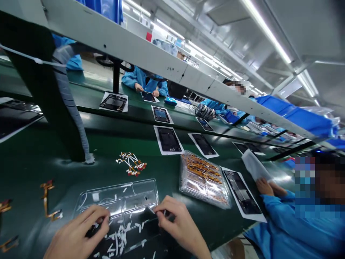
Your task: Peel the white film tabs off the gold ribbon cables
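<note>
A clear plastic tray [153,185] lies on the green table in front of me, with many small white strips [120,239] scattered in and over it. Over the tray's left part, my left hand [83,230] has thumb and fingers curled together around something dark and too small to make out. At the tray's right side, my right hand [178,223] pinches a small pale strip [151,209] between thumb and index finger. Beyond the tray sits a pile of orange and white flex cables [131,163].
Stacked clear trays of orange flex cables [203,176] stand right of centre. Dark panels on white sheets [169,140] lie further back. More flex cables [46,198] are at the left. A slanted post [72,108] rises there. A person in blue [291,223] sits at the right.
</note>
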A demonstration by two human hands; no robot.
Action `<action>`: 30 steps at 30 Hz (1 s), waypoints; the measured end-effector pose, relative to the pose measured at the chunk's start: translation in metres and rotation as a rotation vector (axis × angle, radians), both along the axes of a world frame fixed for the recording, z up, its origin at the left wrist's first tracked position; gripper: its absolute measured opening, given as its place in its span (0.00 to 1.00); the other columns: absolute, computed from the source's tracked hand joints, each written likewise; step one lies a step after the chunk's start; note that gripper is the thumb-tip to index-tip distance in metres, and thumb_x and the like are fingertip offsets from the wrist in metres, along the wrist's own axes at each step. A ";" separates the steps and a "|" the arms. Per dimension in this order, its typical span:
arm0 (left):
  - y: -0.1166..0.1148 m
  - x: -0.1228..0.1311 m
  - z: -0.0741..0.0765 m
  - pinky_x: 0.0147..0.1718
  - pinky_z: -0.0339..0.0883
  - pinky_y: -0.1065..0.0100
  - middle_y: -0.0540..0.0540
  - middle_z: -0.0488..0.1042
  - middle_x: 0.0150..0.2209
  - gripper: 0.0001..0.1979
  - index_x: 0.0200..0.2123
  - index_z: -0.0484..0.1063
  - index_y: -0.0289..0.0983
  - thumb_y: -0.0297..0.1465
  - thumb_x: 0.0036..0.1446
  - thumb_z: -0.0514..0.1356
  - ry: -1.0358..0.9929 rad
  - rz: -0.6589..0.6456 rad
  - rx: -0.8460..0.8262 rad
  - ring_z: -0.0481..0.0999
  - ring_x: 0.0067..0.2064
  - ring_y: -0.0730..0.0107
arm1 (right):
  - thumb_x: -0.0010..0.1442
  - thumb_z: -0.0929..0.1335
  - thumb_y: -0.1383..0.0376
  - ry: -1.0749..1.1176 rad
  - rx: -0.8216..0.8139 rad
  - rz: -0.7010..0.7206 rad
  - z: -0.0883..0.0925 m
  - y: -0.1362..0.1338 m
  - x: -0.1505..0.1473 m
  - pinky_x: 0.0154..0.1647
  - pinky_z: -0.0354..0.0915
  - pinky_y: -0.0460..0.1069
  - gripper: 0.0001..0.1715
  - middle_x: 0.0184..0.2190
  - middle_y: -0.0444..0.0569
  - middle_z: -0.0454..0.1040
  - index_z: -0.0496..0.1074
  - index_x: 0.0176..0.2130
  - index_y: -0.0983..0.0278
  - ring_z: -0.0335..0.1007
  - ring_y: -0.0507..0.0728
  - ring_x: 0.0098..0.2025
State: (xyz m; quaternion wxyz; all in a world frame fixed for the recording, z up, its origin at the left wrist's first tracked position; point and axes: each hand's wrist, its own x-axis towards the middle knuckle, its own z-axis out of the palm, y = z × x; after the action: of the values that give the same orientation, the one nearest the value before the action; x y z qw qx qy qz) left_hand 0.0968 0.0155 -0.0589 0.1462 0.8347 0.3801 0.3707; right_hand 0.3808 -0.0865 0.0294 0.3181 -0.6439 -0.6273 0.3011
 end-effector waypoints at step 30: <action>-0.013 0.008 0.030 0.29 0.70 0.76 0.49 0.79 0.39 0.09 0.40 0.77 0.39 0.37 0.68 0.58 -0.036 0.025 -0.424 0.76 0.33 0.73 | 0.66 0.71 0.66 0.035 0.037 0.066 0.012 -0.012 0.031 0.36 0.72 0.46 0.25 0.35 0.44 0.76 0.73 0.61 0.54 0.75 0.50 0.33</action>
State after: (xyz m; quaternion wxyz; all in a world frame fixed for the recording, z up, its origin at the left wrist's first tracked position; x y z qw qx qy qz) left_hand 0.1047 0.0022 -0.0287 0.3206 0.7737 0.4572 0.2993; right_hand 0.4118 -0.0989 0.0416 0.3310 -0.6116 -0.6479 0.3109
